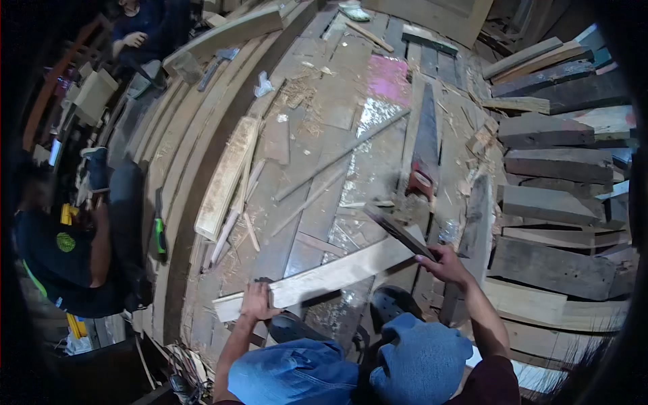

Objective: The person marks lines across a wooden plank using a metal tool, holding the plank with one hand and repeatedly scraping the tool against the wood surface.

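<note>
A pale wooden board [331, 273] lies slantwise in front of my knees, its right end farther from me. Near its left end my left hand [258, 302] is closed over the board, the fingers bent across its far edge. My right hand [445, 264] grips a dark, flat, narrow bar-shaped piece [398, 233] by its near end. That piece slants up and left above the board's right end, and its far tip is blurred. I cannot tell whether it is a tool or a wood strip. Beyond it lies a handsaw [425, 135] with a red handle.
Shavings [300, 94] and thin wood strips [344, 155] litter the plank floor. Stacked timbers [557, 202] line the right side. At left, a knife with a green handle [159, 226] rests by long beams [202, 135]. A co-worker [74, 250] sits at left; another person [138, 34] is farther back.
</note>
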Tool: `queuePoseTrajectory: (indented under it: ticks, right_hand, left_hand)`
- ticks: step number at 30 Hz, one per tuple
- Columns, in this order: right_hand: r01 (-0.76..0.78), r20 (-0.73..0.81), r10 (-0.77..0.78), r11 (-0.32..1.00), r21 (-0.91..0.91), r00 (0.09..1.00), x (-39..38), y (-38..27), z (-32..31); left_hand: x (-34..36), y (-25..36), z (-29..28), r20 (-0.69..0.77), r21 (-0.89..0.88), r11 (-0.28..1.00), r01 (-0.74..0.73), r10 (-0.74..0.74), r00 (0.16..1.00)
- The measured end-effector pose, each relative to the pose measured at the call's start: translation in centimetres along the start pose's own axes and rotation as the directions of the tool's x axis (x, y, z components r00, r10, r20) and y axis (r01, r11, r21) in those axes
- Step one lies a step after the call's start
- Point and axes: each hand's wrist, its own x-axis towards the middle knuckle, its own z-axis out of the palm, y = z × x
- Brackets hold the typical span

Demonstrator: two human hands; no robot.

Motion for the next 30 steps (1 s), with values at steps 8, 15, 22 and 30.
queuePoseTrajectory:
  ticks: [8, 15, 22, 30]
  right_hand:
    - [0.143, -0.089, -0.150, 0.986, -0.084, 0.985, 0.5, -3.3, 0.6]
    - [0.217, -0.110, -0.245, 0.951, -0.219, 0.963, -1.1, -1.3, 2.2]
    - [0.169, -0.226, -0.221, 0.959, -0.227, 0.949, -5.2, -0.9, 2.9]
    - [0.223, -0.308, -0.178, 0.968, 0.117, 0.934, -4.7, -2.4, 4.6]
  left_hand:
    - [-1.1, -0.6, -1.0, -0.110, 0.126, 0.981, -0.145, 0.160, 0.981]
    - [-4.2, 2.0, -5.4, -0.102, -0.068, 0.990, -0.124, 0.117, 0.988]
    - [-7.1, 2.9, -9.6, -0.376, 0.140, 0.970, -0.197, 0.236, 0.896]
    - [-8.6, -0.1, -12.8, -0.666, 0.095, 0.995, 0.020, 0.049, 0.744]
